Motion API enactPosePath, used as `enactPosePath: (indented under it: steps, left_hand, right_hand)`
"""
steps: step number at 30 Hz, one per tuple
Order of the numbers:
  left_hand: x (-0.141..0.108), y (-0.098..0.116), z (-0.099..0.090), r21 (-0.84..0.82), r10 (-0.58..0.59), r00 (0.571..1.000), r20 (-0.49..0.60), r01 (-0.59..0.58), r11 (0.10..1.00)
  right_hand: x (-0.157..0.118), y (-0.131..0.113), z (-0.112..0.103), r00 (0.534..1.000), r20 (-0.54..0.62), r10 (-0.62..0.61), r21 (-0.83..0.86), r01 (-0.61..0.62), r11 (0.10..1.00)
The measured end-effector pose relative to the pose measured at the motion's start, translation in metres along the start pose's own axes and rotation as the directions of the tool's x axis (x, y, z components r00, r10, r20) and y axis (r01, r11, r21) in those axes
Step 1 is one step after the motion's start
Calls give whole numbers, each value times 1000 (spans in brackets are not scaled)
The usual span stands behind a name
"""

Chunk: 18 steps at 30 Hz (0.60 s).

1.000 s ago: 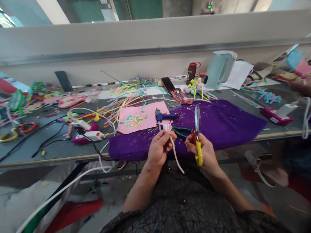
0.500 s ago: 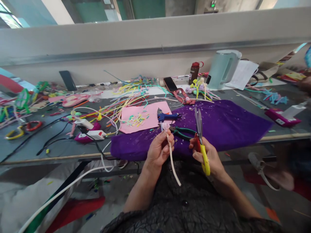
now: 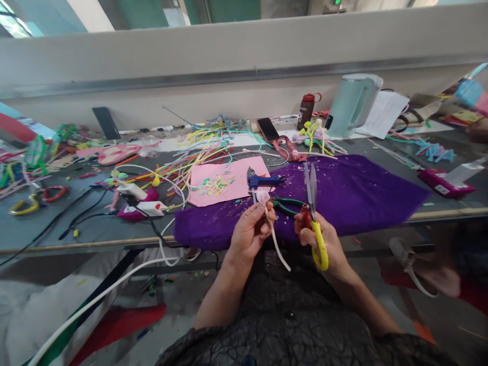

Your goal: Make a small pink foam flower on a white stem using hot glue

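My left hand (image 3: 251, 229) pinches a small pale pink flower (image 3: 263, 196) just below its head. Its cream stem (image 3: 279, 249) hangs down to the right, curving at the end. In my right hand (image 3: 322, 239) are scissors (image 3: 311, 190) with one red and one yellow handle; the blades point up and stand slightly apart. Between and beyond my hands lie pliers (image 3: 287, 203) with dark green handles. Past the flower, a blue-handled cutting tool (image 3: 263, 180) rests partly on a pink sheet (image 3: 206, 173).
A purple cloth (image 3: 366, 193) covers the table's front edge. Bundles of coloured stems (image 3: 198, 157), a phone (image 3: 268, 129), a dark bottle (image 3: 306, 111) and a pale green jug (image 3: 354, 107) stand or lie behind. Power strips (image 3: 143, 209) and cables are at left. Another person's hand (image 3: 481, 127) shows at far right.
The stem's free end has swung up and to the right. My left hand has shifted slightly right, and the scissors have moved up a little. The camera's view has tilted slightly.
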<state>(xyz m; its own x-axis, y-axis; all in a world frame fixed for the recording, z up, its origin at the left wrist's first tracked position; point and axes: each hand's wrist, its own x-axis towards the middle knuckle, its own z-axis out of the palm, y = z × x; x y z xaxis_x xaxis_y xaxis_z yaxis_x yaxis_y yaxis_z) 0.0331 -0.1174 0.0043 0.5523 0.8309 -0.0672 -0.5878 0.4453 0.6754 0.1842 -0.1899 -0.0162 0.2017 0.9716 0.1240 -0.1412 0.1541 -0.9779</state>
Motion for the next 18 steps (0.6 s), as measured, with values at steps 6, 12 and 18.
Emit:
enactPosePath:
  steps: [6,12,18]
  left_hand:
    - [-4,-1,3,199,137,988,-71,-120,973]
    - [0,-6,9,292,176,980,-89,-143,945]
    - [4,-15,4,299,141,977,-161,-88,950]
  right_hand:
    - [-3,7,-1,999,5,53,3,-53,999]
    - [7,8,23,999,-16,-32,101,34,994]
    - [23,6,39,987,-70,-147,113,154,981]
